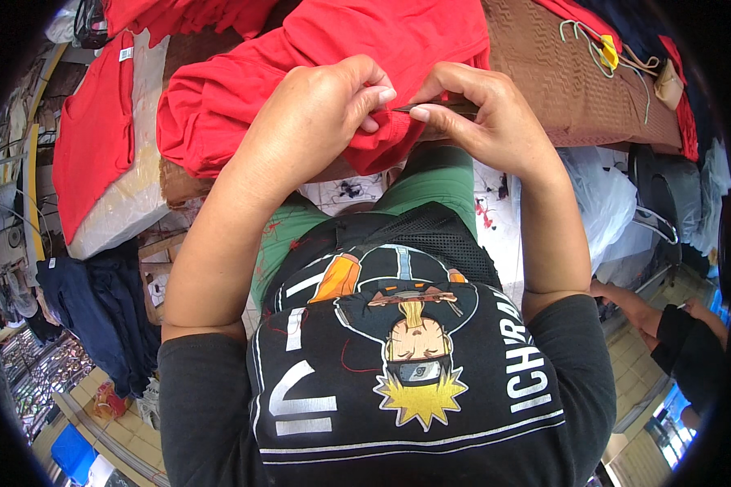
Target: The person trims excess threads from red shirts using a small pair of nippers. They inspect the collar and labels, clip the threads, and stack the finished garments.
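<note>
Pinching a fold of the red cloth (317, 57), the left hand (321, 114) has thumb and forefinger closed on the hem at its lower edge. The right hand (483, 109) meets it just beside, its fingertips closed on a thin dark tool (430, 105), whose tip lies against the same fold; what kind of tool it is cannot be told. Both hands are together, nearly touching at the fingertips, above the person's lap. The red cloth lies bunched across the near edge of a brown mat (568, 73), spreading up and left from the hands. Below the hands show green trousers (430, 174) and a black printed shirt (398, 357), with loose red threads on the shirt front. On the mat, upper right, lie pale green cords (597, 49) with a yellow piece and a small tan pouch (668, 84). At left, more red fabric (93, 138) rests on a white wrapped bundle (134, 195), with dark blue garments (97, 308) below it. White plastic bags (605, 203) sit at right. Another person's arm (629, 304) in a black sleeve enters at the lower right, well apart from the work.
</note>
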`<state>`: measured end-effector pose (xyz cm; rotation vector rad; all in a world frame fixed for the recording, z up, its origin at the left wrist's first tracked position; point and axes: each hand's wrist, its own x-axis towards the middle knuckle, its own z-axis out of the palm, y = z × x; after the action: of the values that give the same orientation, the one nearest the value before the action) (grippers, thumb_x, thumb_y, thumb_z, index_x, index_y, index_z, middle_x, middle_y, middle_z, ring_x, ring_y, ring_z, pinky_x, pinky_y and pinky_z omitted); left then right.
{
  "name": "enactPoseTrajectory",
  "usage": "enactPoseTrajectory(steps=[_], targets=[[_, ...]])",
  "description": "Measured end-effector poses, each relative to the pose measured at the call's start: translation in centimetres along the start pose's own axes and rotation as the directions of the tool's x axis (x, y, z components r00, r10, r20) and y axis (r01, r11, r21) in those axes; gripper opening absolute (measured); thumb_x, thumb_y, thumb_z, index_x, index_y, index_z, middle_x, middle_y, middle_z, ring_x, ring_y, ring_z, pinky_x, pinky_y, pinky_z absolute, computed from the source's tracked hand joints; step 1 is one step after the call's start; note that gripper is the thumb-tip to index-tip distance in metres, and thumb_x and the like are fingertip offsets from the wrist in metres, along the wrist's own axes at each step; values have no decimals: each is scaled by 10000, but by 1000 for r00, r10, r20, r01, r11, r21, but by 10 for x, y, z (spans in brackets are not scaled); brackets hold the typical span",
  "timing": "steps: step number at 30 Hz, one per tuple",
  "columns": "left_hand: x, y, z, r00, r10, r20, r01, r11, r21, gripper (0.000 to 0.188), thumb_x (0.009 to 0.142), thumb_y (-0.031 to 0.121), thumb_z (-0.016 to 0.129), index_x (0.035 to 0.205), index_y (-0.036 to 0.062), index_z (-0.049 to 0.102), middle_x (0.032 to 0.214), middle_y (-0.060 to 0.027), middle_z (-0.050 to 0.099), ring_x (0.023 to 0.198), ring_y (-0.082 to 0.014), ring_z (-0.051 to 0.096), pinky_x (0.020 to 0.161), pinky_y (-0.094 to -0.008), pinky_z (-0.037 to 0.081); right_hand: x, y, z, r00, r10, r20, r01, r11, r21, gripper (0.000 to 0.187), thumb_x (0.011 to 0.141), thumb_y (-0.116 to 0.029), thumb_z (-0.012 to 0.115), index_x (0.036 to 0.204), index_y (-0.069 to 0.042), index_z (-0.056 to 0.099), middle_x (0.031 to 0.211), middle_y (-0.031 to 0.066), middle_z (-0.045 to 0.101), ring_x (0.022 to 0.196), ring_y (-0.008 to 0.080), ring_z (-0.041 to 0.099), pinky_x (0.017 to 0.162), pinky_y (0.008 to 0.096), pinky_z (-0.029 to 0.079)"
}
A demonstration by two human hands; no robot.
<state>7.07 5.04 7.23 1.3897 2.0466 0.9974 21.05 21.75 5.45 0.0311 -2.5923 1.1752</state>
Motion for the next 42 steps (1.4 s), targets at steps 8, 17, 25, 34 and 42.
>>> enactPoseTrajectory(steps=[8,17,25,34,42], targets=[[1,1,0,1000,6,3,-6,1000,8,130,931,111,588,971,-12,603,775,-89,676,708,-147,694,624,-269,532,1,-2,3,1000,19,-10,-18,997,69,176,857,-136,706,864,20,624,721,62,591,654,102,581,613,256,479],[-6,2,-38,870,492,37,-494,867,64,197,927,194,607,854,14,639,980,-160,655,863,-179,624,723,-277,461,-3,-5,-9,997,46,-58,-49,998,-44,170,832,-107,719,908,15,629,761,42,610,702,85,578,644,236,477],[-42,20,-75,955,293,-55,-296,953,-69,215,880,188,634,787,-6,621,1003,-180,620,950,-224,588,797,-301,425,-22,5,5,945,327,16,-317,903,290,308,760,-256,810,863,12,698,772,43,673,715,87,608,658,242,489],[-6,-21,-13,939,342,-45,-298,870,392,212,779,126,727,960,21,694,1012,-97,674,984,-207,632,871,-322,483,-20,3,53,838,539,79,-488,678,549,193,805,-177,773,791,-25,656,588,-56,535,557,27,461,503,204,365],[-23,-16,-16,958,272,-88,-250,946,208,98,809,50,698,881,-15,686,898,-94,687,788,-181,668,705,-276,514,-26,2,50,918,-13,-396,-48,988,-144,263,640,59,678,882,-34,641,752,100,618,641,230,635,570,310,500]])
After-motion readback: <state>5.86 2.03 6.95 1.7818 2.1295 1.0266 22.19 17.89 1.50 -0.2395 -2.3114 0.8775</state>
